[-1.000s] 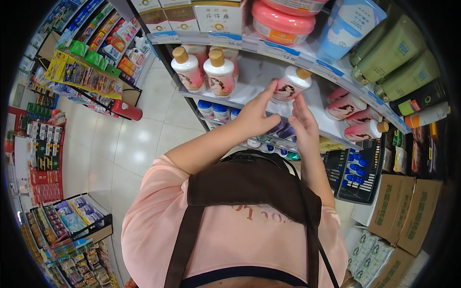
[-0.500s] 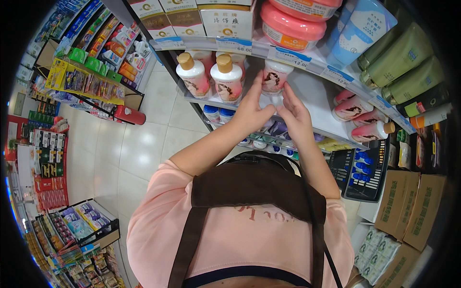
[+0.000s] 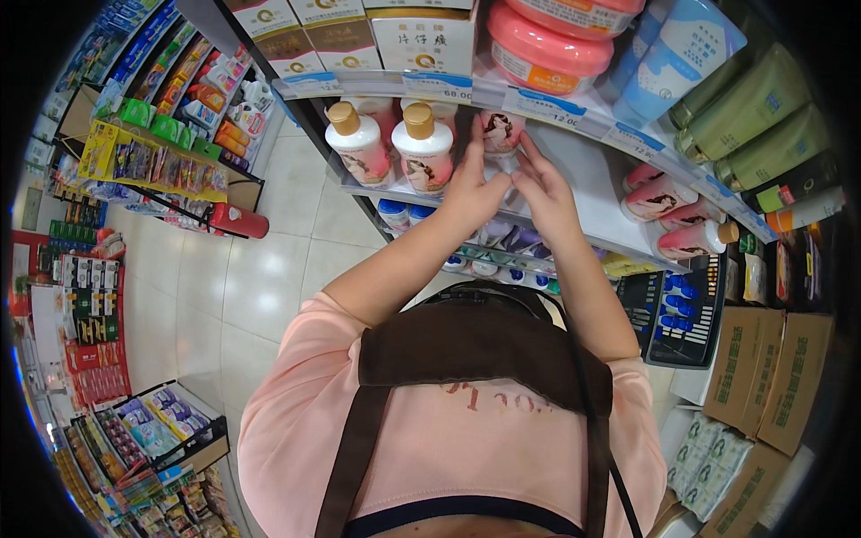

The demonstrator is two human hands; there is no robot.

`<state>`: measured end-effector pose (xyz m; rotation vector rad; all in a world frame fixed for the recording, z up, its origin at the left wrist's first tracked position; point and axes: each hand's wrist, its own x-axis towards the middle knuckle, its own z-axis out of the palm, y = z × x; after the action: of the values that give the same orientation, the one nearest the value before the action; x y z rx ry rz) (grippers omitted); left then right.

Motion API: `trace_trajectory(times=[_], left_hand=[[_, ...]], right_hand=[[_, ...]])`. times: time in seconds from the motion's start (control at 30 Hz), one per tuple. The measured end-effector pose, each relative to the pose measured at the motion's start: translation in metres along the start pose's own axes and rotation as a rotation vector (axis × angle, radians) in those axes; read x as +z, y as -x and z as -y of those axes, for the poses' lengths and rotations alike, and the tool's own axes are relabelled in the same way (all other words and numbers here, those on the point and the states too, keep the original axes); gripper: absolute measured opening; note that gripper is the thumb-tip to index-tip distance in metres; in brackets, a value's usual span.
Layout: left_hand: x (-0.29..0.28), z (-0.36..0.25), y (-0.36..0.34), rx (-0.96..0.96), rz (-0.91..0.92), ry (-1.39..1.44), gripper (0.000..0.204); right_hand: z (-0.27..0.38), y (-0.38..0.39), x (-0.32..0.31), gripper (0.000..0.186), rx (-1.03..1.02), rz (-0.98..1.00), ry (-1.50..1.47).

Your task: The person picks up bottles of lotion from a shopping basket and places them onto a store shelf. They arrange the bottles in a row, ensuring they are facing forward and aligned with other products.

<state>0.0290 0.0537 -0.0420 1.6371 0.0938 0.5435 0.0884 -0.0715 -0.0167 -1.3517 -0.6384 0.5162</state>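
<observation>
A white-and-pink lotion bottle (image 3: 500, 133) with a printed figure stands on the shelf between my two hands, its top hidden under the shelf above. My left hand (image 3: 475, 186) presses its fingers along the bottle's left side. On the right side, the fingertips of my right hand (image 3: 544, 186) touch the bottle. Both thumbs point toward each other in front of it. Just left of my left hand stand two matching bottles with gold caps, the nearer one (image 3: 421, 154) beside my fingers and the other one (image 3: 357, 148) at the shelf's left end; more stand behind them.
Several similar bottles (image 3: 659, 199) lie on their sides at the right of this white shelf (image 3: 583, 199). The shelf above carries boxes (image 3: 421, 45), pink jars (image 3: 547, 58) and tubes (image 3: 686, 54). A black basket (image 3: 686, 314) and cardboard boxes (image 3: 744, 368) are at my right.
The bottle between my hands has slid farther back under the upper shelf. Both hands have moved slightly inward along with it.
</observation>
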Motion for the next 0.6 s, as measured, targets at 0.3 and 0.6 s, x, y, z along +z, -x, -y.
trace_trajectory(times=[0.3,0.6], left_hand=[[0.001,0.004,-0.005,-0.024,0.011,0.112,0.089],[0.002,0.003,-0.005,-0.059,-0.022,0.094,0.088]], right_hand=[[-0.006,-0.005,0.0,0.061,0.01,-0.025,0.065],[-0.004,-0.005,0.0,0.062,0.058,-0.024,0.079]])
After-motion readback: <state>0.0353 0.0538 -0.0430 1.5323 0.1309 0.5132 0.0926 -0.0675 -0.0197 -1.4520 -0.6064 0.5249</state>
